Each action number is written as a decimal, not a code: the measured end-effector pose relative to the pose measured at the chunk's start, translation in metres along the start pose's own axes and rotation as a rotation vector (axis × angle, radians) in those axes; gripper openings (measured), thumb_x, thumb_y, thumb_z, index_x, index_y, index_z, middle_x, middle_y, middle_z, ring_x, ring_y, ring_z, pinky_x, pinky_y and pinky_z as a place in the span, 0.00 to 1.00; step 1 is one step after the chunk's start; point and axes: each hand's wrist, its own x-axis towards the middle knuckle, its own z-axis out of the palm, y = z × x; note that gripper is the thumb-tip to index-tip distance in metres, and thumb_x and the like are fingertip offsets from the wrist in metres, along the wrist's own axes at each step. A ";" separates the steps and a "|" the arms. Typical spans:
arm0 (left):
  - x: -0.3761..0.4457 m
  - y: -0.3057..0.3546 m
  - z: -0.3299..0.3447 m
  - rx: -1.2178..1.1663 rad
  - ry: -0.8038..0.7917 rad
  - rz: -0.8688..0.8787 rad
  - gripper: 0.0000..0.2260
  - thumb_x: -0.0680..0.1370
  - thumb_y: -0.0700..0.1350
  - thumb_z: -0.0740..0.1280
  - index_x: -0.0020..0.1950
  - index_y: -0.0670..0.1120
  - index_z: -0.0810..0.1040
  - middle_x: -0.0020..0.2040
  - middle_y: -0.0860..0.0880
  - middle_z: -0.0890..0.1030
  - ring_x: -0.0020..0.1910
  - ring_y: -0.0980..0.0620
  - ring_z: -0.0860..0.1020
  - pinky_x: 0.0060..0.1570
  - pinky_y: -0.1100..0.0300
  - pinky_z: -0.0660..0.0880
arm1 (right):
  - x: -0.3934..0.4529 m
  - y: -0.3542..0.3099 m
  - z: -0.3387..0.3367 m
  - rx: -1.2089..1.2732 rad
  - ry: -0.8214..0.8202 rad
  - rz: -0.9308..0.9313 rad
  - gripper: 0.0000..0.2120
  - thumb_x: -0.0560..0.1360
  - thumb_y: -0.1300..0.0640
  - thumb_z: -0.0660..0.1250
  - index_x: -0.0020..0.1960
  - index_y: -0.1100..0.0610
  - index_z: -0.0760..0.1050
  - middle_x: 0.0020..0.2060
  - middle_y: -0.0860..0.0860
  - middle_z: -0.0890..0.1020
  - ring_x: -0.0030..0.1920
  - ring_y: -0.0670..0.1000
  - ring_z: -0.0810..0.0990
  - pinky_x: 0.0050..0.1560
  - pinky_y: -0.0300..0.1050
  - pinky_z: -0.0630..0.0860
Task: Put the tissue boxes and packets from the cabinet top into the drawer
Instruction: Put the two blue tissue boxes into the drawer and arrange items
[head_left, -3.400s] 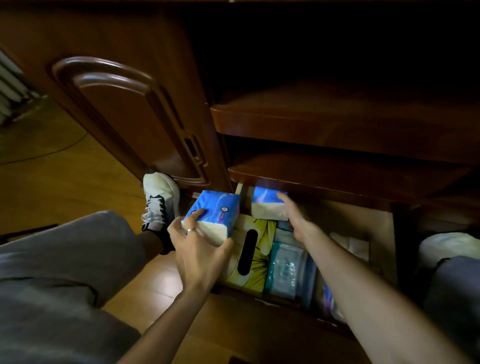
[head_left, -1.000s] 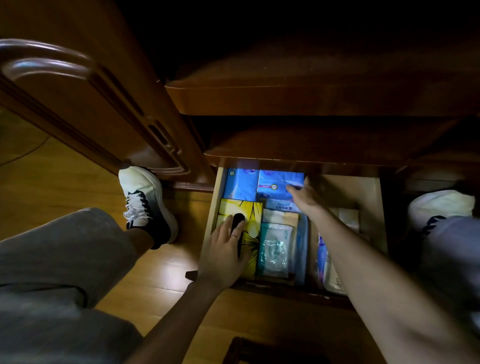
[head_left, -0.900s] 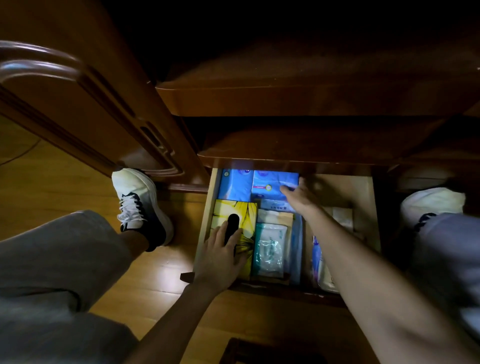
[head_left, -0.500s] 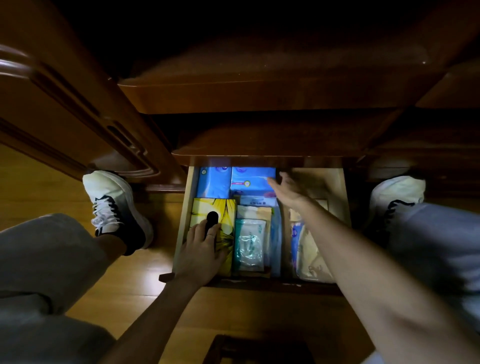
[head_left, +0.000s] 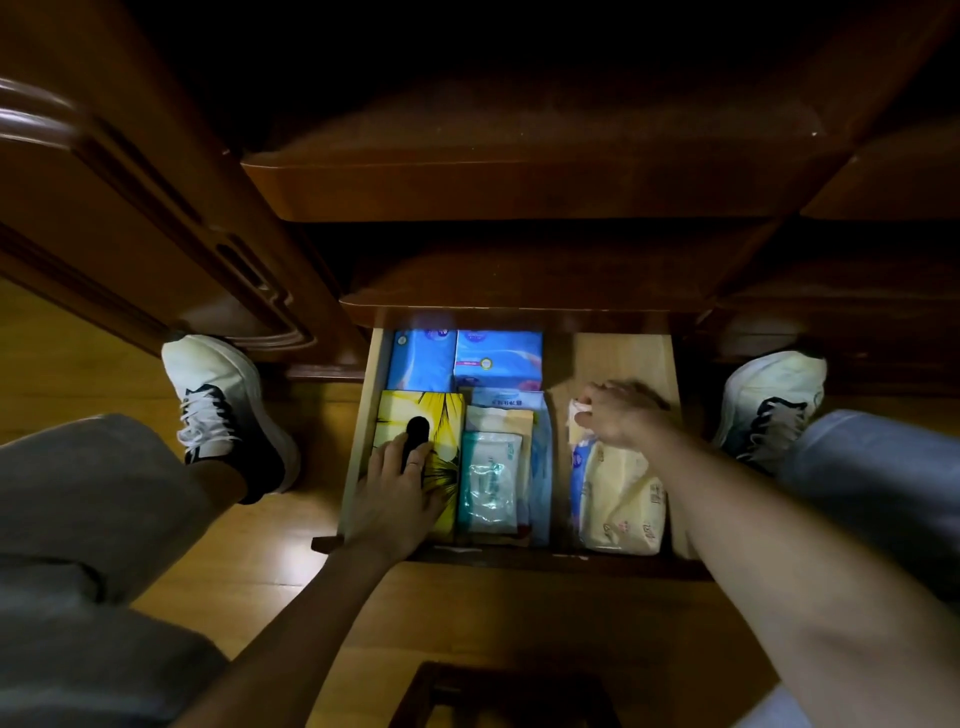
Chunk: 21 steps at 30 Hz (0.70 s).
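Observation:
The open wooden drawer (head_left: 631, 358) sits low in the cabinet, between my feet. Two blue tissue packets (head_left: 422, 358) (head_left: 497, 358) lie side by side at its back left. In front of them is a yellow tissue box (head_left: 415, 415) with a dark oval slot. My left hand (head_left: 397, 491) rests flat on that box, fingers spread. A teal wipes packet (head_left: 488, 486) lies beside it. My right hand (head_left: 618, 418) is curled on a white tissue packet (head_left: 575, 415) at the back of the right section, above a cream packet (head_left: 618, 506).
An open cabinet door (head_left: 156, 208) stands to the left. Dark shelf edges (head_left: 519, 192) overhang the drawer's back. My white shoes (head_left: 218, 405) (head_left: 769, 395) flank the drawer on the wooden floor. A dark wooden object (head_left: 509, 696) lies at the bottom edge.
Both blue packets went into the drawer's back left. My right hand left them and moved right to the white packet. My left hand stayed on the yellow box.

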 end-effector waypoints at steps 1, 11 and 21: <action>0.000 0.000 0.001 0.006 0.001 0.003 0.31 0.78 0.59 0.65 0.79 0.51 0.63 0.76 0.44 0.65 0.75 0.44 0.61 0.65 0.50 0.70 | 0.001 0.001 0.000 0.022 -0.005 0.012 0.24 0.81 0.41 0.60 0.75 0.48 0.68 0.73 0.55 0.73 0.71 0.61 0.69 0.71 0.59 0.67; 0.004 -0.002 -0.001 -0.038 -0.015 0.001 0.32 0.77 0.59 0.66 0.78 0.51 0.63 0.75 0.46 0.64 0.73 0.44 0.61 0.63 0.50 0.72 | -0.010 -0.004 -0.003 -0.001 0.196 0.059 0.17 0.80 0.42 0.61 0.66 0.46 0.75 0.59 0.50 0.81 0.58 0.56 0.78 0.60 0.54 0.73; -0.004 -0.003 -0.004 -0.073 -0.017 0.025 0.30 0.78 0.58 0.64 0.78 0.50 0.64 0.76 0.46 0.63 0.74 0.46 0.61 0.64 0.51 0.71 | -0.057 -0.098 0.037 0.673 -0.154 0.026 0.13 0.80 0.50 0.69 0.59 0.55 0.72 0.51 0.52 0.80 0.47 0.51 0.81 0.42 0.46 0.80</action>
